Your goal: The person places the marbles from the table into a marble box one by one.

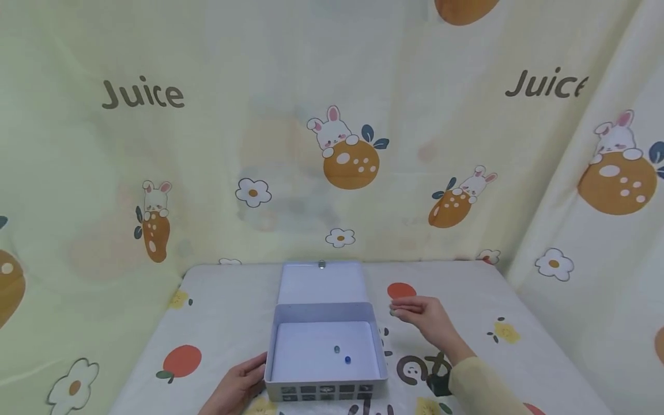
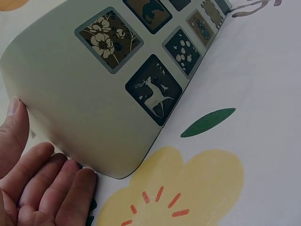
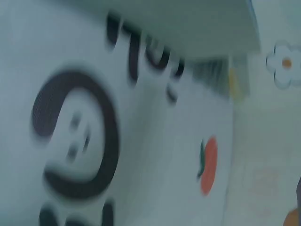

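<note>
The open tin box (image 1: 325, 346) stands in the middle of the bench (image 1: 519, 357), near its front edge, with the lid (image 1: 321, 282) folded back and leaning away from the person. Inside the box, on its pale floor, lie two small beads (image 1: 342, 354), one greyish and one blue, close together a little right of the centre. The left hand (image 1: 241, 383) lies against the front left corner of the box; in the left wrist view its fingers (image 2: 56, 188) are straight and relaxed, flat beside the corner, and the thumb (image 2: 11, 136) touches the side wall, I think to keep the light box from sliding. To the right of the box and level with its rear wall, the right hand (image 1: 422, 317) hovers above the cloth with the fingertips drawn together; they seem to pinch something very small and pale, perhaps another bead, but it is too small to say surely. The right wrist view is blurred and shows only the printed cloth. Behind the box hangs a curtain (image 1: 332, 144) with rabbits and the word "Juice".
</note>
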`<state>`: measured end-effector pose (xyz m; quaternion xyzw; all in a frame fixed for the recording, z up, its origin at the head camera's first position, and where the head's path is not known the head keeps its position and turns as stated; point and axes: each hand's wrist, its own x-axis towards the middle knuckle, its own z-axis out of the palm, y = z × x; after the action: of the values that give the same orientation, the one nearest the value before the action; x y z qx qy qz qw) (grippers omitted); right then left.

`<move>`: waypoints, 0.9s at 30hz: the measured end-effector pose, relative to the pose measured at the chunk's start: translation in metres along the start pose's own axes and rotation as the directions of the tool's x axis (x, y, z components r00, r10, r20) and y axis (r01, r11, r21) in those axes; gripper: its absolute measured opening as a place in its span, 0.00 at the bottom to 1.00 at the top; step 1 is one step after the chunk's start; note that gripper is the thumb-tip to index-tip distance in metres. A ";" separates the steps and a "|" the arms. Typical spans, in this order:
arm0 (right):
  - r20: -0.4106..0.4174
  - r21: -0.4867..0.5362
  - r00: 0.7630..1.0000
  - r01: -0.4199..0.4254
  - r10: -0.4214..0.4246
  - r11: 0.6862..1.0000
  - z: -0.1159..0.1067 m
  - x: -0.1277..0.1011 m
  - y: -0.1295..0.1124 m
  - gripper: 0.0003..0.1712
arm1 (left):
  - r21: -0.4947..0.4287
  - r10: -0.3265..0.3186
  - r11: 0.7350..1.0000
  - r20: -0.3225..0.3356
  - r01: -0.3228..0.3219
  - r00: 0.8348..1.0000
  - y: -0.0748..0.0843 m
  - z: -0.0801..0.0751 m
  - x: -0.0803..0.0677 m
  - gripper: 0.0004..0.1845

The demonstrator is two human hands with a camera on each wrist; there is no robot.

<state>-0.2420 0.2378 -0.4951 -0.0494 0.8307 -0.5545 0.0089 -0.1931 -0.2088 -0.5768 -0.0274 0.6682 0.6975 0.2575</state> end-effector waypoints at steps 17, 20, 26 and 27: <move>0.084 -0.018 0.996 -0.005 0.007 1.000 0.060 0.025 -0.032 0.17 | -0.024 -0.013 1.000 -0.025 0.012 1.000 -0.002 -0.002 0.007 0.43; 0.075 -0.020 0.997 -0.011 0.012 1.000 0.060 0.025 -0.032 0.17 | -0.028 -0.006 1.000 -0.033 0.005 0.999 -0.001 -0.003 0.007 0.41; 0.065 -0.014 0.998 -0.025 0.026 1.000 0.061 0.026 -0.031 0.16 | -0.044 -0.004 0.999 -0.033 0.003 0.999 -0.002 -0.004 0.006 0.41; 0.064 -0.015 0.998 -0.027 0.028 1.000 0.062 0.026 -0.031 0.17 | -0.046 -0.005 0.999 -0.033 0.003 0.999 -0.002 -0.004 0.006 0.41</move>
<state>-0.2611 0.1670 -0.4892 -0.0561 0.8344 -0.5466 0.0429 -0.1984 -0.2107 -0.5812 -0.0463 0.6562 0.7115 0.2470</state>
